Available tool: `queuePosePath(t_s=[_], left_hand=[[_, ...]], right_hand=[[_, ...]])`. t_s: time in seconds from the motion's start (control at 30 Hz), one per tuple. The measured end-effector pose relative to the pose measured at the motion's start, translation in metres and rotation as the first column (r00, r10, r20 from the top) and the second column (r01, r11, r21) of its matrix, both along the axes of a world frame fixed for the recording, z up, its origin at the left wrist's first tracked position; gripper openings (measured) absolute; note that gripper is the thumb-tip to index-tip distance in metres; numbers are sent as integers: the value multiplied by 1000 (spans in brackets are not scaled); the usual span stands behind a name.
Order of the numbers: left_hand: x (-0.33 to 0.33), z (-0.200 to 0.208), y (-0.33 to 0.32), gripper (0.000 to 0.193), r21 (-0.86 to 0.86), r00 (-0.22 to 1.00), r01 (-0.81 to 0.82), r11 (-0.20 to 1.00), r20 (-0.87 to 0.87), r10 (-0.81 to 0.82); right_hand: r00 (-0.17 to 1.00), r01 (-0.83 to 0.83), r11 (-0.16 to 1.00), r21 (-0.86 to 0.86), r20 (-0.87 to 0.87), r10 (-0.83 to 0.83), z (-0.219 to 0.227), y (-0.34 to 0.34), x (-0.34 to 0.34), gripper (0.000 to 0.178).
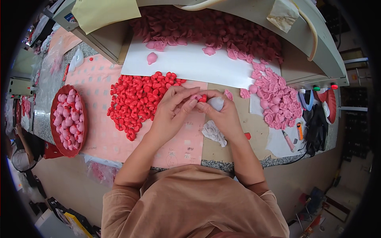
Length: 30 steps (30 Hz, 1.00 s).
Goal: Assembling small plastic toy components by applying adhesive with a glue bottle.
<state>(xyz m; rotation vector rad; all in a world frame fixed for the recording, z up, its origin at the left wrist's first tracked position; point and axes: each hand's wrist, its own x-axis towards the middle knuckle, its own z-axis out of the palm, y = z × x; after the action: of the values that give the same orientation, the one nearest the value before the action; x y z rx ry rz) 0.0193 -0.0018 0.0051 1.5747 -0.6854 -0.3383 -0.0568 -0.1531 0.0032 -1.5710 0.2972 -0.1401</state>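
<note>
Both hands meet over the middle of the work surface. In the fingers of my left hand point(174, 106) is a small pink molded piece point(194, 96), mostly covered by the fingertips. My right hand point(225, 115) pinches a small glossy red piece point(203, 98) against it. A whitish rounded bottle point(216, 104) is also tucked in the right hand. Just left of my hands spreads a heap of red pieces point(139, 97). Pink molded pieces point(278, 99) lie heaped to the right. Under the right hand sits a crumpled white cloth point(214, 133).
A red oval basket point(84, 131) holding pink-and-red pieces stands at left. Ahead, a cabinet-like housing point(329, 59) arches over many more pink pieces on a white sheet point(139, 59). A tube point(288, 141) and an orange lighter-like item point(299, 131) lie at right. Another person point(22, 154) is at far left.
</note>
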Motion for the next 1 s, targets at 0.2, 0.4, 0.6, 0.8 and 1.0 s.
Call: queuePosePath(t_s=[0.2, 0.4, 0.6, 0.8, 1.0], left_hand=[[-4, -1, -3, 25, 90, 969, -30, 995, 246, 7], [-3, 2, 2, 22, 100, 996, 63, 993, 59, -69], [1, 8, 0, 23, 109, 992, 19, 994, 121, -32], [-1, 12, 4, 23, 35, 999, 53, 998, 11, -53], [-2, 22, 3, 23, -5, 975, 202, 979, -90, -202]], right_hand=[[999, -11, 995, 101, -47, 16, 4, 2, -3, 23], [987, -71, 959, 275, -116, 107, 9, 1, -5, 27], [999, -8, 1000, 20, 31, 7, 0, 9, 2, 26], [995, -61, 973, 221, -62, 77, -2, 7, 2, 22], [986, 19, 973, 229, -168, 20, 6, 5, -8, 22]])
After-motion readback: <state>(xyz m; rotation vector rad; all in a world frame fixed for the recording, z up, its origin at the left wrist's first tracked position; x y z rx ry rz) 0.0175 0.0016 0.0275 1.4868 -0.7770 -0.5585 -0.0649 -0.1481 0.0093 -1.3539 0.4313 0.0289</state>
